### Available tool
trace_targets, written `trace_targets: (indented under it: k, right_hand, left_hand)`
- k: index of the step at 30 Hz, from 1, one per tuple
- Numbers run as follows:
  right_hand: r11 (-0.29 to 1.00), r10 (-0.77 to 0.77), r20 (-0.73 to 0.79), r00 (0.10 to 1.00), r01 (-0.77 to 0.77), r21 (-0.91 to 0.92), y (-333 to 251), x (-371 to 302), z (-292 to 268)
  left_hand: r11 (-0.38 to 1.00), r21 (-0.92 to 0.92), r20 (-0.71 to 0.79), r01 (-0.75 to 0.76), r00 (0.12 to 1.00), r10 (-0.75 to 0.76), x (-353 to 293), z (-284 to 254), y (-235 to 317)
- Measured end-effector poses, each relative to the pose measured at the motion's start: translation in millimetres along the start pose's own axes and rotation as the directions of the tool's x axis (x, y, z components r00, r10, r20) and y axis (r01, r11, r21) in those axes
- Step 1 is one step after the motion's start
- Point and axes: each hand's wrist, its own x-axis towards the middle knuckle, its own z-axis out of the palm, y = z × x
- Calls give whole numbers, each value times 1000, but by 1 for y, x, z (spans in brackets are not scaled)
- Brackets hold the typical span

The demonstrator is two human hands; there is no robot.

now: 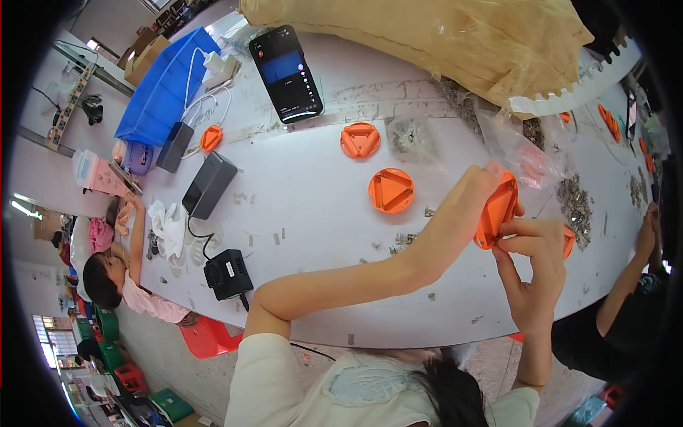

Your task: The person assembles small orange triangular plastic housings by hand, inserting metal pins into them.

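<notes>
My left hand (478, 186) grips a round orange plastic housing (496, 212) with a triangular recess, tilted up above the right part of the table. At the housing's lower edge, the thumb and forefinger of my right hand (533, 256) are pinched together. Whatever lies between them is too small to make out. Two similar orange housings (391, 191) lie recess-up to the left of my hands, the farther housing (360, 140) beyond the nearer one. Part of another orange piece (568, 243) shows behind my right hand. Small metal clips (405, 239) are scattered under my left forearm.
Heaped small metal parts (575, 206) and clear plastic bags (530, 160) lie at the right. A lit phone (286, 75) stands at the back, near a large yellow bag (427, 35). Leftward are a blue bin (162, 89), dark boxes (210, 185) and a child (107, 277); another person (626, 306) sits right.
</notes>
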Motion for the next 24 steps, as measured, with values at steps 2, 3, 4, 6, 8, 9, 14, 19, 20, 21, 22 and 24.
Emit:
trace_targets:
  k: [2, 3, 4, 6, 8, 9, 14, 19, 20, 21, 22, 24]
  right_hand:
    - [1000, 14, 3, 1000, -14, 14, 3, -3, 1]
    - [999, 30, -2, 1000, -30, 29, 4, -5, 0]
    - [999, 30, 4, 1000, -30, 29, 5, -5, 0]
    - [990, 81, 30, 996, -84, 113, 5, -7, -2]
    - [948, 182, 35, 983, -184, 260, 4, -9, 0]
    - [874, 280, 49, 959, -276, 400, 3, -10, 2]
    - [877, 362, -40, 931, -326, 353, -1, -23, 10]
    - [933, 325, -173, 930, -284, 223, 6, -34, 23]
    - [913, 365, -175, 914, -315, 258, 7, -35, 24]
    - [892, 404, -176, 897, -344, 293, 7, -36, 23]
    - [892, 403, -174, 898, -344, 294, 7, -34, 26]
    - [919, 379, -372, 847, -297, 259, 7, -29, 29]
  left_hand:
    - [1000, -7, -16, 7, 1000, -7, 2, 1, -3]
    - [1000, -14, -18, 6, 1000, -6, 3, 2, -4]
    - [1000, -5, 15, 8, 1000, -7, 3, 2, -4]
    - [1000, 1, 47, 9, 999, -9, 3, 2, -6]
    - [1000, 13, 84, 8, 996, -9, 3, 0, -7]
    - [1000, 9, 82, 8, 997, -8, 2, 0, -7]
    - [998, 56, -3, -39, 999, 39, 0, 6, -13]
    - [998, 52, -21, -19, 1000, 20, -3, 6, -13]
    - [998, 58, -7, -3, 1000, 4, -2, 6, -13]
    - [999, 49, 1, -1, 1000, 0, 0, 6, -16]
    - [996, 85, -27, -31, 999, 34, 1, 5, -19]
    - [991, 118, -54, -63, 996, 69, 0, 4, -20]
